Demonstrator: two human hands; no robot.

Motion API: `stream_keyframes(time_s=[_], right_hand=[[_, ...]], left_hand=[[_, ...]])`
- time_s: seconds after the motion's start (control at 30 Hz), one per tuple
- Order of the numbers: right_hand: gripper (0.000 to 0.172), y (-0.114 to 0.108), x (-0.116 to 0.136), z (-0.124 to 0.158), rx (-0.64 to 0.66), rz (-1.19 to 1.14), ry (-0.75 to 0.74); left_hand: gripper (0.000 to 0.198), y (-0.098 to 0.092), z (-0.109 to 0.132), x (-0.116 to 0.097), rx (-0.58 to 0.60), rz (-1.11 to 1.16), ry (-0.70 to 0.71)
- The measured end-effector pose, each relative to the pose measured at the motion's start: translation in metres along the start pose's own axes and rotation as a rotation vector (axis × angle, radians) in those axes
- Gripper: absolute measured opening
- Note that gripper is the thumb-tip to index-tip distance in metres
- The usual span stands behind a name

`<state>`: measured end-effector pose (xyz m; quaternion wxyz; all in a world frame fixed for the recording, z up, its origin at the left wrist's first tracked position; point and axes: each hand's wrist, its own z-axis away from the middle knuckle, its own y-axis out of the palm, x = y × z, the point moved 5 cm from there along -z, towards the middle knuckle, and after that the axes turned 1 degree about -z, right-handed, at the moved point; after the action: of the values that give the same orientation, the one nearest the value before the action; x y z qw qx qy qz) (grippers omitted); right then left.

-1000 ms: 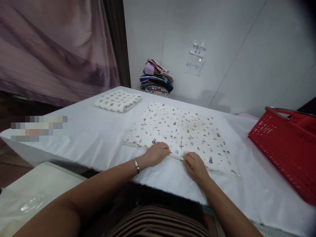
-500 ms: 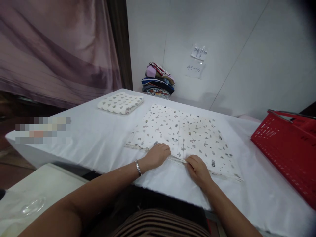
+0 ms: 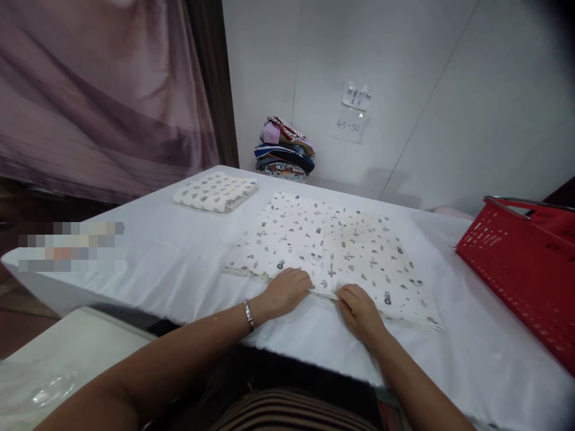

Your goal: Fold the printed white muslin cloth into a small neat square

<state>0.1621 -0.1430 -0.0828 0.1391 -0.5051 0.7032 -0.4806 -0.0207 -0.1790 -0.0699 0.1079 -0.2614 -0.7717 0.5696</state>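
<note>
A white cloth with small grey prints (image 3: pixel 332 245) lies spread flat on the table's white cover (image 3: pixel 179 245). My left hand (image 3: pixel 285 291) rests on the cloth's near edge, fingers curled and pinching the hem. My right hand (image 3: pixel 359 308) sits just to its right on the same edge, fingers also curled onto the hem. A bracelet circles my left wrist.
A folded cloth of similar print (image 3: pixel 215 191) lies at the back left. A pile of folded colourful clothes (image 3: pixel 285 149) stands against the wall under two paper notes. A red plastic basket (image 3: pixel 521 263) sits at the right. A purple curtain hangs at the left.
Both hands stay on the near hem of the spread cloth; only the camera view has shifted slightly.
</note>
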Motion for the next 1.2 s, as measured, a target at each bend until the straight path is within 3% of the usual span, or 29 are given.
stream_keyframes(time_s=[0.33, 0.53, 0.93, 1.2], right_hand=[[0.017, 0.002, -0.003, 0.0, 0.033, -0.023, 0.019], [0.016, 0.002, -0.002, 0.0, 0.026, -0.02, 0.026], [0.017, 0.002, -0.001, -0.001, 0.036, -0.008, 0.033], [0.017, 0.0, 0.0, -0.002, 0.025, -0.015, 0.032]], left_hand=[[0.015, 0.005, -0.001, 0.006, 0.043, -0.123, -0.059], [0.022, 0.004, 0.002, 0.001, -0.002, -0.095, -0.002], [0.01, 0.007, -0.007, -0.006, 0.022, -0.1, 0.009], [0.019, 0.013, -0.007, -0.007, 0.02, -0.175, 0.022]])
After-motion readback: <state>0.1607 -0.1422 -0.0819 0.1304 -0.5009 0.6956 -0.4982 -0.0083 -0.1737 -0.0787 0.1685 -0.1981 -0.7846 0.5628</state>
